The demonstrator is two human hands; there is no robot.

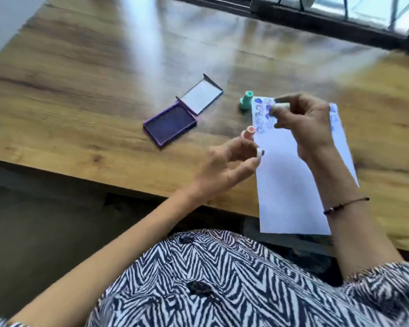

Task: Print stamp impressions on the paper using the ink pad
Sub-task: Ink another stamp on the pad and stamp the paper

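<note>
A white paper lies on the wooden table, with several blue impressions near its far edge. My right hand hovers over that end, shut on a small white stamp held sideways. My left hand is at the paper's left edge and pinches a small white cap between thumb and finger. A pink-topped white piece shows just past the left fingertips; whether it is held is unclear. The purple ink pad lies open to the left, its lid folded back.
A teal stamp stands at the paper's far left corner. The table's near edge runs under my forearms. A dark window frame borders the far side. The picture is blurred by motion.
</note>
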